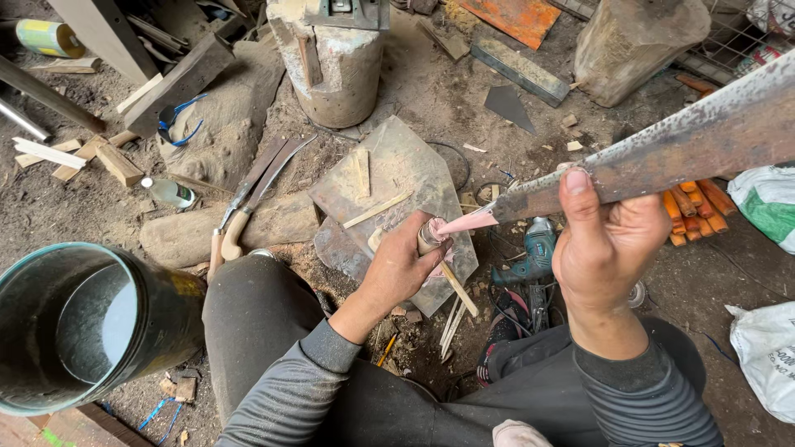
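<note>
Holding a long rusty blade (662,153) level, the right hand (600,248) steadies it; left hand (406,265), grip closed round a wooden handle (431,236), meets the blade's tang above a metal plate (397,165) on the floor.

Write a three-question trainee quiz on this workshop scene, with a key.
1. True or false: the right hand grips the long metal blade along its flat length.
2. What does the left hand hold? A) a plastic bottle B) the blade's handle end, wrapped in pale cloth C) a cordless drill
3. Fill in: beside the left knee stands a dark bucket holding ____.

Key: 1 true; 2 B; 3 water
</note>
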